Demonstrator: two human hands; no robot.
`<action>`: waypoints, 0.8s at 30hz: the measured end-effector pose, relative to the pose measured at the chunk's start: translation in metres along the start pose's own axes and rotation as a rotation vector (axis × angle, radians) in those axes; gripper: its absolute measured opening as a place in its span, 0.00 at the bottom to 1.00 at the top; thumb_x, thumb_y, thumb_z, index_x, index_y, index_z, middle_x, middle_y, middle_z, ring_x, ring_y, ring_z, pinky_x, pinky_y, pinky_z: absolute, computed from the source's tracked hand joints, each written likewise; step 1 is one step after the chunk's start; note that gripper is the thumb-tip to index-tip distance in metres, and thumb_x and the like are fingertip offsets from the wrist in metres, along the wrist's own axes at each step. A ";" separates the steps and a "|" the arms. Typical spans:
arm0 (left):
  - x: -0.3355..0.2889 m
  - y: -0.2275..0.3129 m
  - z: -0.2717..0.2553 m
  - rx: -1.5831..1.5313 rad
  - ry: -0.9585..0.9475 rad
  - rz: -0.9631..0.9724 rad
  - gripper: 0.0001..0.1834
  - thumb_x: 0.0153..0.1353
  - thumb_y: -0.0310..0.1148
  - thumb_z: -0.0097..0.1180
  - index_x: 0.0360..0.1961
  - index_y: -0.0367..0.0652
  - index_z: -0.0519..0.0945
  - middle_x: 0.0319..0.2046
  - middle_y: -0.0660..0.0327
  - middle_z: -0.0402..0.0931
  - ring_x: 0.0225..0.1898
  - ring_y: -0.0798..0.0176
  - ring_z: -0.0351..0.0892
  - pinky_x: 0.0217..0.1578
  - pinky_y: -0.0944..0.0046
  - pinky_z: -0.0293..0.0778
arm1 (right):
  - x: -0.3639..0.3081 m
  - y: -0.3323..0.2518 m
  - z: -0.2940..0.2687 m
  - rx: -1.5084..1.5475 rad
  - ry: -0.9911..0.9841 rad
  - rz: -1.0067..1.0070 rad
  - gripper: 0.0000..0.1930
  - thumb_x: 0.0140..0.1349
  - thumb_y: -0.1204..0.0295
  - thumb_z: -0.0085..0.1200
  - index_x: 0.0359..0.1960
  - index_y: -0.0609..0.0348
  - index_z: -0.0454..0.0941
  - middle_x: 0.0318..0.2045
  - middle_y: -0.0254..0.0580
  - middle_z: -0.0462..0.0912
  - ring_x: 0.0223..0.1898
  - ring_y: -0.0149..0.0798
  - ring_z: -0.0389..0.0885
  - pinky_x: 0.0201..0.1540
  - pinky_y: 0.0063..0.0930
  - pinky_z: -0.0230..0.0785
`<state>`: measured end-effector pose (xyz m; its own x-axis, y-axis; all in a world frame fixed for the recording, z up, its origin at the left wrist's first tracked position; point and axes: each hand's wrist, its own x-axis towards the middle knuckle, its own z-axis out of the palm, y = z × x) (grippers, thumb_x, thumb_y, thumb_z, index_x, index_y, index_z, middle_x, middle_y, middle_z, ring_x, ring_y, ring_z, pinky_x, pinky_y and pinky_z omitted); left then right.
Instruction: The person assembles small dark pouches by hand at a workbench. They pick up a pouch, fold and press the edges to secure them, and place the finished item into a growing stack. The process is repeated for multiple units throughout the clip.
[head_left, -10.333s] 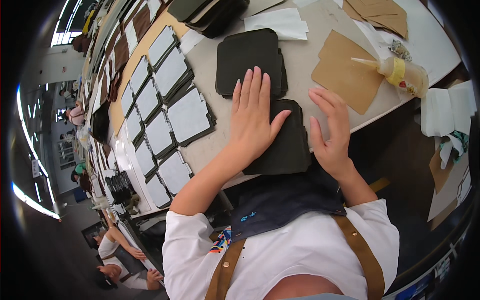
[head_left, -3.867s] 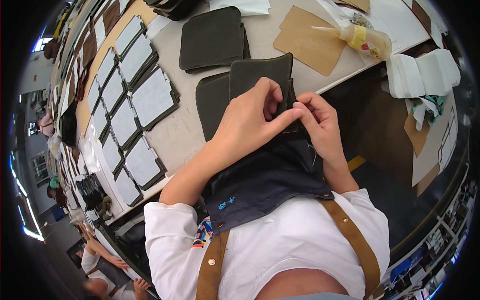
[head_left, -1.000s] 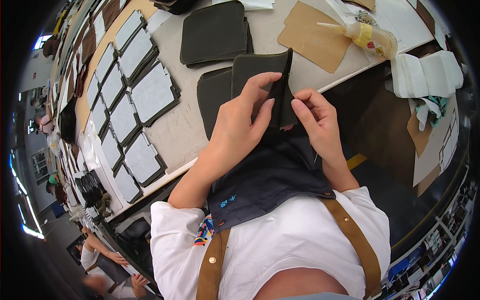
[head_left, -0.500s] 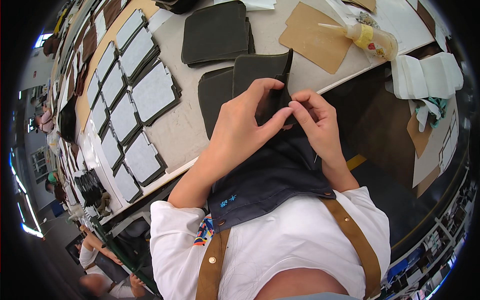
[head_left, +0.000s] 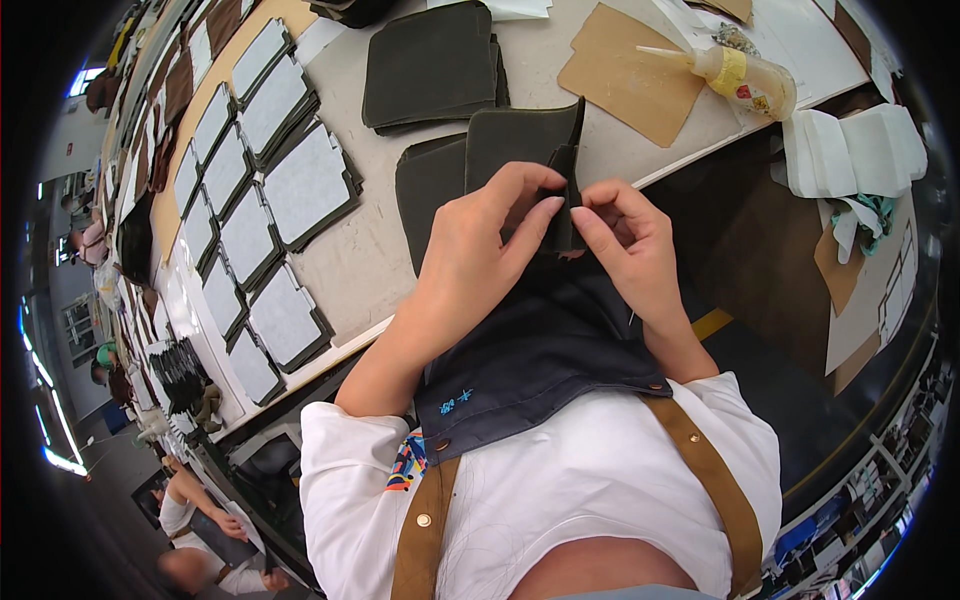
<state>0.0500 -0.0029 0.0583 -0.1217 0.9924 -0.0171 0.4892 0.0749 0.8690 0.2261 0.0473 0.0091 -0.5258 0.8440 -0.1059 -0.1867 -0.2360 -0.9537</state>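
Note:
Between my hands is a dark, flat, leather-like panel (head_left: 518, 138) with its right edge curled upright at the table's front edge. My left hand (head_left: 497, 222) pinches the folded edge between thumb and fingers. From the right, my right hand (head_left: 630, 228) grips the same edge with its thumb pressed against curled fingers. Under the panel and to its left lies a stack of dark panels (head_left: 428, 185). A second stack of dark panels (head_left: 432, 68) sits just beyond it. What the fingertips cover of the edge is hidden.
Piles of white-faced dark pieces (head_left: 310, 190) stand in rows at the left. A plastic bottle with a thin nozzle (head_left: 745, 82) lies near brown card (head_left: 630, 75) at the far right. White pads (head_left: 850, 150) hang beyond the table edge. Another person (head_left: 205, 535) works at lower left.
My left thumb has shifted left and up along the folded edge, off the spot by my right thumb. At lower left, the other person's hands have moved and now hold a pale sheet.

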 end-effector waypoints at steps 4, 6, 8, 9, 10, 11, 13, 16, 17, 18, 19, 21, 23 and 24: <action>0.000 0.001 -0.002 -0.021 -0.023 -0.010 0.09 0.68 0.29 0.65 0.43 0.33 0.83 0.33 0.58 0.85 0.36 0.69 0.85 0.41 0.69 0.78 | 0.000 0.000 0.001 -0.070 -0.007 -0.060 0.06 0.70 0.76 0.62 0.40 0.63 0.77 0.31 0.29 0.79 0.33 0.19 0.78 0.37 0.18 0.79; 0.000 0.001 -0.003 -0.048 -0.041 -0.018 0.10 0.68 0.30 0.65 0.42 0.32 0.83 0.33 0.60 0.86 0.36 0.70 0.85 0.41 0.69 0.78 | 0.001 0.002 0.000 -0.095 -0.015 -0.094 0.06 0.69 0.76 0.62 0.39 0.63 0.76 0.30 0.29 0.78 0.32 0.19 0.78 0.36 0.17 0.79; 0.000 0.001 -0.004 -0.085 -0.059 -0.045 0.10 0.69 0.30 0.64 0.43 0.32 0.83 0.34 0.61 0.86 0.37 0.71 0.85 0.41 0.70 0.78 | 0.001 0.002 0.000 -0.099 -0.013 -0.078 0.06 0.69 0.76 0.62 0.40 0.63 0.77 0.31 0.29 0.78 0.33 0.19 0.78 0.37 0.17 0.80; 0.001 0.001 -0.005 -0.110 -0.064 -0.055 0.10 0.69 0.30 0.64 0.43 0.32 0.83 0.34 0.61 0.86 0.37 0.71 0.84 0.42 0.70 0.78 | 0.001 0.002 -0.001 -0.102 -0.012 -0.070 0.06 0.70 0.76 0.62 0.40 0.63 0.77 0.31 0.29 0.78 0.33 0.19 0.78 0.37 0.17 0.80; 0.001 0.001 -0.006 -0.135 -0.070 -0.066 0.10 0.69 0.30 0.64 0.43 0.32 0.83 0.34 0.62 0.85 0.38 0.72 0.84 0.42 0.70 0.78 | 0.001 0.001 -0.001 -0.085 -0.009 -0.058 0.06 0.70 0.76 0.62 0.40 0.63 0.77 0.31 0.29 0.78 0.33 0.19 0.79 0.37 0.18 0.80; 0.001 0.001 -0.006 -0.160 -0.076 -0.076 0.10 0.70 0.30 0.63 0.43 0.32 0.83 0.34 0.63 0.85 0.38 0.72 0.83 0.42 0.71 0.77 | 0.001 0.001 -0.001 -0.068 -0.007 -0.045 0.06 0.70 0.76 0.62 0.40 0.63 0.76 0.31 0.29 0.79 0.33 0.19 0.79 0.37 0.18 0.81; 0.002 -0.002 -0.005 -0.173 -0.065 -0.085 0.10 0.70 0.30 0.63 0.43 0.32 0.83 0.35 0.63 0.85 0.38 0.73 0.82 0.42 0.71 0.77 | 0.001 0.001 -0.001 -0.041 -0.007 -0.028 0.06 0.70 0.76 0.62 0.40 0.63 0.76 0.31 0.29 0.79 0.33 0.19 0.79 0.37 0.18 0.81; 0.002 0.000 -0.007 -0.190 -0.085 -0.118 0.10 0.70 0.30 0.63 0.43 0.32 0.83 0.35 0.63 0.85 0.38 0.74 0.82 0.42 0.72 0.76 | 0.001 0.003 -0.002 -0.026 -0.006 -0.027 0.06 0.70 0.76 0.61 0.40 0.63 0.77 0.31 0.30 0.79 0.34 0.19 0.80 0.37 0.18 0.81; 0.002 0.001 -0.007 -0.195 -0.098 -0.132 0.09 0.70 0.29 0.63 0.44 0.32 0.83 0.35 0.63 0.84 0.38 0.74 0.82 0.42 0.72 0.76 | 0.001 0.003 -0.002 -0.031 -0.006 -0.034 0.06 0.70 0.76 0.61 0.40 0.63 0.76 0.31 0.30 0.79 0.34 0.19 0.80 0.37 0.19 0.81; 0.002 0.001 -0.007 -0.189 -0.099 -0.119 0.09 0.70 0.29 0.63 0.44 0.32 0.83 0.35 0.64 0.84 0.38 0.74 0.81 0.42 0.72 0.76 | 0.000 0.003 -0.002 -0.036 -0.006 -0.041 0.05 0.70 0.76 0.61 0.40 0.63 0.76 0.31 0.30 0.79 0.34 0.20 0.80 0.37 0.19 0.81; 0.002 0.000 -0.007 -0.183 -0.100 -0.107 0.09 0.70 0.29 0.63 0.44 0.32 0.83 0.35 0.64 0.84 0.38 0.74 0.81 0.42 0.72 0.76 | 0.000 0.003 -0.002 -0.044 -0.007 -0.038 0.05 0.70 0.76 0.61 0.40 0.63 0.76 0.31 0.30 0.79 0.34 0.20 0.79 0.37 0.19 0.82; 0.002 0.000 -0.007 -0.175 -0.101 -0.100 0.09 0.70 0.30 0.63 0.44 0.33 0.82 0.35 0.64 0.84 0.38 0.74 0.81 0.42 0.72 0.76 | 0.000 0.004 -0.001 -0.059 -0.009 -0.034 0.05 0.70 0.76 0.61 0.40 0.63 0.77 0.31 0.30 0.79 0.34 0.20 0.79 0.37 0.19 0.82; 0.002 0.000 -0.006 -0.171 -0.101 -0.111 0.09 0.69 0.30 0.64 0.43 0.33 0.82 0.35 0.65 0.83 0.39 0.75 0.80 0.43 0.72 0.76 | 0.000 0.004 -0.001 -0.055 -0.006 -0.040 0.05 0.70 0.77 0.61 0.40 0.63 0.77 0.31 0.30 0.79 0.34 0.20 0.79 0.37 0.19 0.82; 0.002 0.000 -0.007 -0.192 -0.103 -0.131 0.09 0.69 0.29 0.64 0.43 0.33 0.82 0.35 0.65 0.83 0.40 0.75 0.80 0.43 0.72 0.76 | 0.000 0.004 -0.001 -0.054 -0.004 -0.043 0.05 0.70 0.77 0.61 0.40 0.63 0.77 0.31 0.30 0.79 0.34 0.20 0.79 0.37 0.19 0.82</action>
<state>0.0441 -0.0014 0.0615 -0.0800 0.9809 -0.1770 0.3007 0.1931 0.9340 0.2260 0.0472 0.0047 -0.5218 0.8507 -0.0634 -0.1644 -0.1733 -0.9710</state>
